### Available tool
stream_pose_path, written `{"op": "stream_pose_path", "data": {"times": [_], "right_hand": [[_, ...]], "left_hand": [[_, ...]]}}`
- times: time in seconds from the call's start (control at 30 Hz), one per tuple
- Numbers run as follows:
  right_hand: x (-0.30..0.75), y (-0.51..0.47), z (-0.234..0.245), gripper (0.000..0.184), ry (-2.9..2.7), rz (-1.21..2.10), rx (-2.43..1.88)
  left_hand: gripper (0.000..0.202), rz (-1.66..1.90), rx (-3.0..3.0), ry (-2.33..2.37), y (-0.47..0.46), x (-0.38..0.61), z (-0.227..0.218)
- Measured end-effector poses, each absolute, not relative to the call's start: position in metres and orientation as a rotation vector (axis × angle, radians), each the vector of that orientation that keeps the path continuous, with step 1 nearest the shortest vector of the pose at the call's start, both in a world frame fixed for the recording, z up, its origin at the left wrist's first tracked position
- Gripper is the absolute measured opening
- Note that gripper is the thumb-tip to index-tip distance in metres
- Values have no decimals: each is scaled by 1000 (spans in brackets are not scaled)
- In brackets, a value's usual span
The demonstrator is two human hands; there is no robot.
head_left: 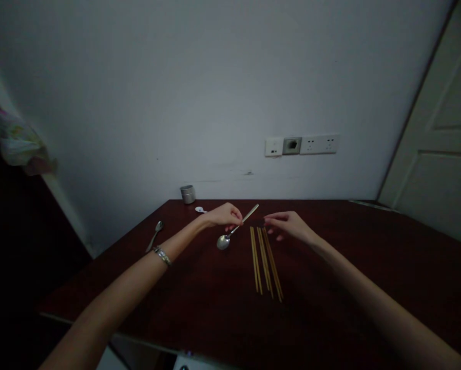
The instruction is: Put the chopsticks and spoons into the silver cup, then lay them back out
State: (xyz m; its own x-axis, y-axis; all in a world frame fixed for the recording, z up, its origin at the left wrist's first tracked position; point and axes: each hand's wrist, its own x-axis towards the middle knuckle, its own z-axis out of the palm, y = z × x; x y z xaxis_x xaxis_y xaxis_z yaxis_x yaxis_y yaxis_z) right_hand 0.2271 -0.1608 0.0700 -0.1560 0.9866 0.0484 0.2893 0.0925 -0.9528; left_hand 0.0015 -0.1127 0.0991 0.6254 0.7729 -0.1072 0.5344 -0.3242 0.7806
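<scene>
My left hand (pixel 226 215) pinches the handle of a silver spoon (pixel 234 230), whose bowl hangs low near the dark red table (pixel 330 288) and whose handle tip points up to the right. My right hand (pixel 288 226) hovers just right of the spoon's handle tip, fingers loosely stretched and apart, holding nothing. It is over the far ends of several wooden chopsticks (pixel 265 262), which lie side by side on the table running towards me. A bracelet sits on my left wrist.
A second spoon (pixel 154 236) lies near the table's left edge. A small metal cup (pixel 188 194) and a small white object (pixel 200 209) stand at the back by the white wall. Wall sockets (pixel 303 145) are above the table; a door (pixel 438 154) is at right.
</scene>
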Motion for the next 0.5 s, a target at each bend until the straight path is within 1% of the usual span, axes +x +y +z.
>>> {"op": "stream_pose_path", "data": {"times": [0.13, 0.27, 0.5], "right_hand": [[232, -159, 72, 26, -1416, 1046, -1315], [241, -153, 66, 21, -1273, 998, -1309], [248, -149, 56, 25, -1178, 953, -1278]], "left_hand": [[12, 511, 1937, 863, -109, 43, 82], [15, 638, 1840, 806, -112, 74, 66], [19, 696, 1729, 811, -123, 96, 51]]}}
